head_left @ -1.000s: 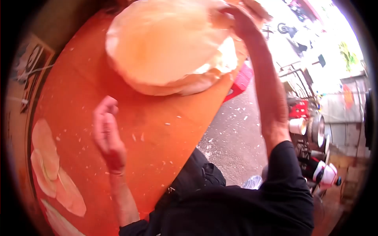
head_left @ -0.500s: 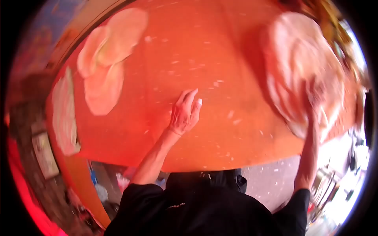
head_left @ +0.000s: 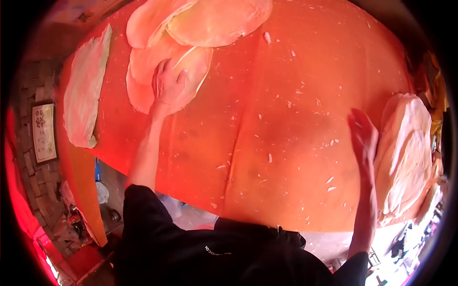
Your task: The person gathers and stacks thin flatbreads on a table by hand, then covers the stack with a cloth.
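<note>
Left hand moved onto flat pale oval sheet, nearer than other; fingers spread. Right hand off layered pale stack, just beside; cannot tell grip.

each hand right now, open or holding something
Left hand: open, over the flat pale sheets.
Right hand: open, beside the pale stack.

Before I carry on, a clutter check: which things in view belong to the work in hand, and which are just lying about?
Likely in the work:
sheet under the left hand
two sheets overlapping it
pile beside the right hand
long sheet at far left
table

Likely just lying about:
scraps
sign
</note>
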The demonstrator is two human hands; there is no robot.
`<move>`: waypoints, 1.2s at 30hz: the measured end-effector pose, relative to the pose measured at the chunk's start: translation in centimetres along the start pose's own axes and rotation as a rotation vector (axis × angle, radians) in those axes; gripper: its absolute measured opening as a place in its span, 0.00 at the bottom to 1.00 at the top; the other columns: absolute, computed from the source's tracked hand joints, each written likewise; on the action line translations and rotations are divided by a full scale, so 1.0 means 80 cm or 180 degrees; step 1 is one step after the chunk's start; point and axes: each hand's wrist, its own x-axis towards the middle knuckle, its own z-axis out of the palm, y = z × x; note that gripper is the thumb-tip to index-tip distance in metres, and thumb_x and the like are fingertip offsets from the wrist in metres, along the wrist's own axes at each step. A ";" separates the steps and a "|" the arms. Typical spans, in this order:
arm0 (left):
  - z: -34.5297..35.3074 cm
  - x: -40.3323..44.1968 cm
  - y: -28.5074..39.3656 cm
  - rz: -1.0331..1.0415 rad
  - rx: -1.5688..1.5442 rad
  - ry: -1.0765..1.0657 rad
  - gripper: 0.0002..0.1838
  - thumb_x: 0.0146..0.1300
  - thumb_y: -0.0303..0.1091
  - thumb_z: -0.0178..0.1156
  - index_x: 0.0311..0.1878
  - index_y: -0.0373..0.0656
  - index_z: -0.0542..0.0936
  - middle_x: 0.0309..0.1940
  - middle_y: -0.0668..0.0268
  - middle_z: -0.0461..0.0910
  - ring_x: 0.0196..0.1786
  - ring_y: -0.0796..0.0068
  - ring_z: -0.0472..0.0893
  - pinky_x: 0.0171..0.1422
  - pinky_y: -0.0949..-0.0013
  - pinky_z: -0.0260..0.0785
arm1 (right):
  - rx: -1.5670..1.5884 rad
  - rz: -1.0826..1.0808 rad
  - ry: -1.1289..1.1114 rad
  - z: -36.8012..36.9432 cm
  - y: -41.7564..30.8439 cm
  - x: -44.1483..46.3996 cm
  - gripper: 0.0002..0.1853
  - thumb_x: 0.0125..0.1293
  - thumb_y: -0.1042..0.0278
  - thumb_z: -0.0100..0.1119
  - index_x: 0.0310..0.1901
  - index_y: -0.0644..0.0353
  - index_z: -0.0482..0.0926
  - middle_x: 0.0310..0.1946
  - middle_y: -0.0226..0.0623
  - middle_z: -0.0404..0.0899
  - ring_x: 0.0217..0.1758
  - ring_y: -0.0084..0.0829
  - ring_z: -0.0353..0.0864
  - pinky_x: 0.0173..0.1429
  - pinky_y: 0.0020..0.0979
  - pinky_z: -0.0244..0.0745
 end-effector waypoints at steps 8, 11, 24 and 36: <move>0.009 0.021 -0.045 0.0524 0.0236 -0.0366 0.21 0.57 0.35 0.60 0.53 0.36 0.74 0.50 0.52 0.75 0.56 0.51 0.75 0.57 0.53 0.71 | 0.2735 0.0394 -0.1661 0.249 -0.086 0.228 0.24 0.68 0.56 0.58 0.59 0.63 0.73 0.44 0.43 0.82 0.42 0.35 0.84 0.46 0.31 0.79; 0.007 0.031 -0.040 0.1042 0.0254 -0.0229 0.18 0.55 0.31 0.59 0.49 0.36 0.74 0.47 0.52 0.75 0.54 0.52 0.76 0.55 0.53 0.72 | 0.2622 0.0807 -0.1047 0.289 -0.136 0.282 0.23 0.66 0.56 0.62 0.56 0.63 0.74 0.43 0.42 0.82 0.41 0.37 0.83 0.42 0.28 0.79; -0.026 0.082 -0.055 0.1091 0.0235 -0.0086 0.04 0.62 0.30 0.54 0.36 0.40 0.75 0.34 0.56 0.79 0.36 0.54 0.80 0.36 0.54 0.74 | 0.2230 0.0422 -0.1385 0.325 -0.168 0.325 0.14 0.60 0.70 0.67 0.46 0.63 0.76 0.33 0.36 0.79 0.35 0.31 0.82 0.39 0.33 0.82; -0.027 -0.082 0.064 0.1010 0.0012 -0.1042 0.11 0.55 0.28 0.61 0.41 0.37 0.74 0.36 0.57 0.75 0.42 0.56 0.77 0.38 0.57 0.73 | 0.2304 0.0318 0.0080 0.211 -0.122 0.227 0.15 0.52 0.78 0.66 0.42 0.71 0.77 0.34 0.38 0.81 0.32 0.30 0.82 0.35 0.31 0.84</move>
